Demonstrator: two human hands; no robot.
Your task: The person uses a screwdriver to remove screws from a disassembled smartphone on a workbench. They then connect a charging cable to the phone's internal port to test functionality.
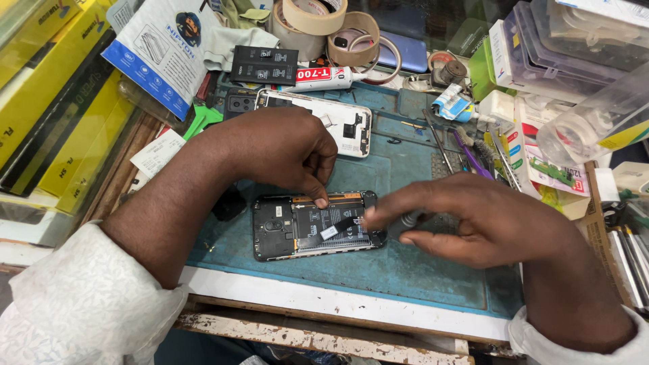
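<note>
Left hand (284, 152) comes in from the left over the blue work mat (419, 270), its fingers curled loosely and grasping nothing; one fingertip (320, 201) presses down on the top edge of the opened phone (314, 225), pinning it flat. That phone lies face down near the middle of the mat with its back cover off, showing the black battery, a camera block at its left end and a flat ribbon cable running across the battery. Behind it, further up the mat, a second phone with a white inner frame (338, 122) lies apart, with a glue tube (321, 76) and rolls of tape (318, 23) beyond that.

To the right, the right hand (473, 220) is closed in a pinch around a small dark-handled tool (409, 218), probably a screwdriver or a pick, though its tip is hidden behind the fingers; it points at the right end of the open phone, where the ribbon cable ends. Further right stand tweezers and other hand tools (473, 152) and stacked clear plastic boxes (554, 40).

By my reading, the work is at the stage of loosening something at the phone's lower end, a screw or connector. What that calls for is a steady hold from the pressing finger and a light, exact touch from the tool, since the cable and connectors there look fragile.
</note>
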